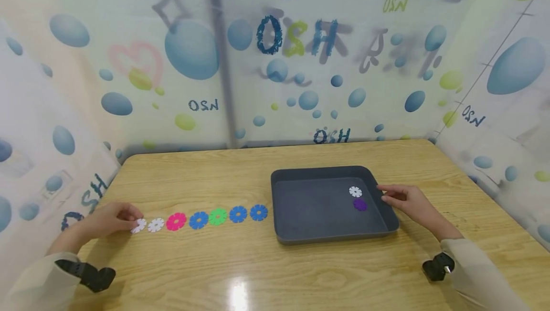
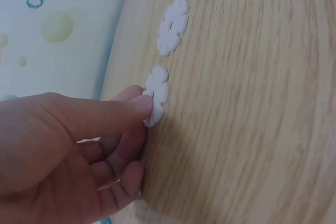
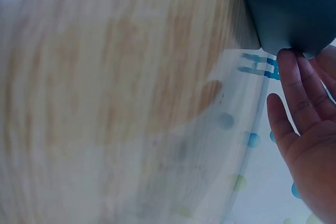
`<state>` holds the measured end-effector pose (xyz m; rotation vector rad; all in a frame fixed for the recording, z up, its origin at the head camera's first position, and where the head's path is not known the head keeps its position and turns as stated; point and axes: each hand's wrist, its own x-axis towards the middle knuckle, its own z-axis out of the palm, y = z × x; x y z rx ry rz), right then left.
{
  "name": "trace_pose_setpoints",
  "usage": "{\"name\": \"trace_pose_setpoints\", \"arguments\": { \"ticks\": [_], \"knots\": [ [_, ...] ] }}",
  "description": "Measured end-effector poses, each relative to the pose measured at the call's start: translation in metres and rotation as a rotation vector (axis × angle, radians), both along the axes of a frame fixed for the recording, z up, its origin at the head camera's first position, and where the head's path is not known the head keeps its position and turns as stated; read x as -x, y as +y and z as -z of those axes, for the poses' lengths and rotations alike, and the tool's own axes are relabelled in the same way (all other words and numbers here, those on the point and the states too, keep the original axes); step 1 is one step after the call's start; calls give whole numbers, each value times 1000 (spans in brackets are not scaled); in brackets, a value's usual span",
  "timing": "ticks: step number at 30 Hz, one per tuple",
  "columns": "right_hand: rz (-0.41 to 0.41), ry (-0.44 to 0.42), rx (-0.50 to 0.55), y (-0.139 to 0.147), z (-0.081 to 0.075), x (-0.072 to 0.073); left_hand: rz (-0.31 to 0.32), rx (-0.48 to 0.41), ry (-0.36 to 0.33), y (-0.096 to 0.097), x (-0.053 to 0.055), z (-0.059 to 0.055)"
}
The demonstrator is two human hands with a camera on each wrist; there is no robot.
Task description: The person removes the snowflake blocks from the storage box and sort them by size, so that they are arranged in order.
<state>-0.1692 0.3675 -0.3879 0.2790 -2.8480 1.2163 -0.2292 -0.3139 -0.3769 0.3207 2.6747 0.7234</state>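
Note:
My left hand pinches a white notched plastic snowflake disc between thumb and fingers at the left end of a row. Beside it lie a second white disc, a pink one, a blue one, a green one and two more blue discs. With fairly straight fingers, my right hand touches the right rim of a dark grey tray. Inside the tray are a white disc and a purple disc.
Everything stands on a light wooden table. Printed curtains with blue and green dots rise behind the table and along both sides. Each wrist wears a black strapped device.

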Motion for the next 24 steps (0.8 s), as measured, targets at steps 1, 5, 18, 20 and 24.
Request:
{"name": "trace_pose_setpoints", "arguments": {
  "ticks": [1,5,18,20,24],
  "knots": [
    [1,-2,1,0,0,0,-2,1,-1,0,0,0],
    [4,-9,1,0,0,0,-9,6,16,0,-1,1],
    [16,-11,-5,2,1,-1,79,-60,197,45,-6,-22],
    [15,-10,-4,1,1,-1,129,-100,212,63,-6,-28],
    [14,-5,-5,1,1,0,236,-175,257,103,-3,-38]
  ]
}}
